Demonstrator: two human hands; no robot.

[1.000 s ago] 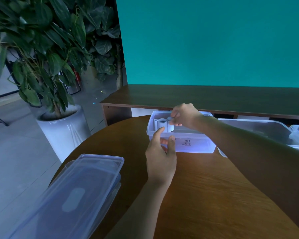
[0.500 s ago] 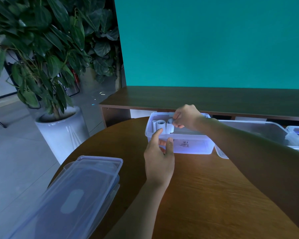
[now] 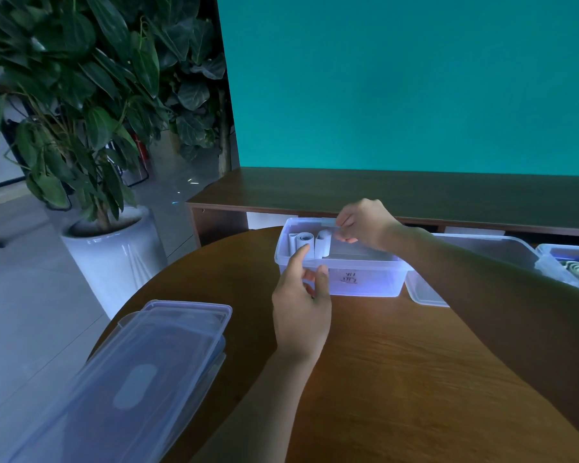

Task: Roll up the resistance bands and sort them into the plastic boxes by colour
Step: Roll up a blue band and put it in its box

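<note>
Hovering over the clear plastic box [image 3: 365, 284], your right hand [image 3: 365, 225] curls, grip unclear; left hand [image 3: 301, 309] relaxed; pale rolled bands [image 3: 311, 243] stand upright.

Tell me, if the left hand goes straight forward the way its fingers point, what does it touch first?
Probably the near wall of the labelled plastic box: the left hand is already right before it, though depth is uncertain.

The round wooden table [image 3: 398, 379] carries 3 clear boxes [image 3: 365, 282] and stacked lids [image 3: 141, 379] at its left edge.
</note>
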